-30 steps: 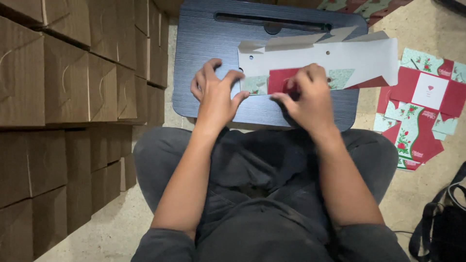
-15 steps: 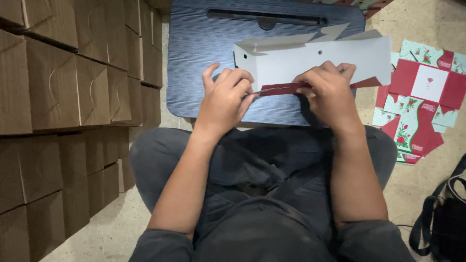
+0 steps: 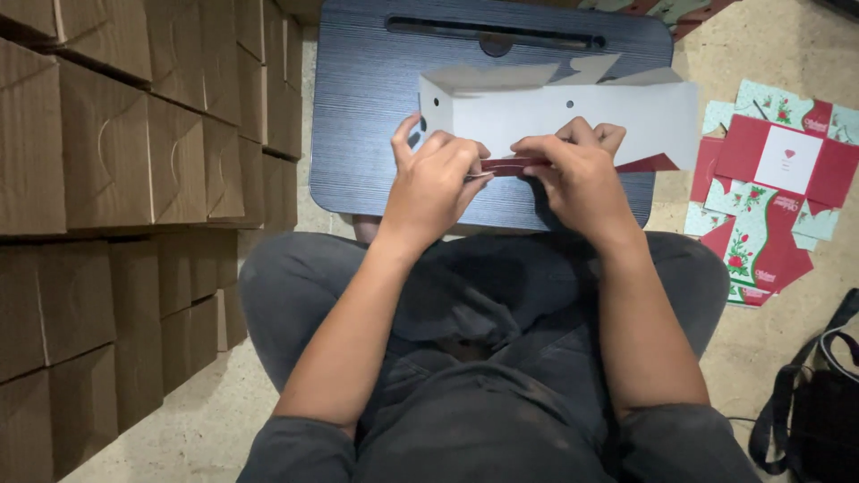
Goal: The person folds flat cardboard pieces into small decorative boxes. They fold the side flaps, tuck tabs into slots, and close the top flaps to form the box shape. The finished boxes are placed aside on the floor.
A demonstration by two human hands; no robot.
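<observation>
Both hands, left hand [image 3: 436, 179] and right hand [image 3: 577, 170], grip clamped on a white-backed, red-edged flat carton [image 3: 573, 116].

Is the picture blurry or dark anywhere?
Head view: mostly sharp; both hands, left hand and right hand, look slightly soft on the white cardboard box blank; the lap desk is evenly lit, the black bag lies in dim corner shadow.

— How are your hands set?
— Your left hand [image 3: 434, 179] and right hand [image 3: 577, 170] sit close together, fingers curled and pinching, both forearms reaching forward from your lap.
</observation>
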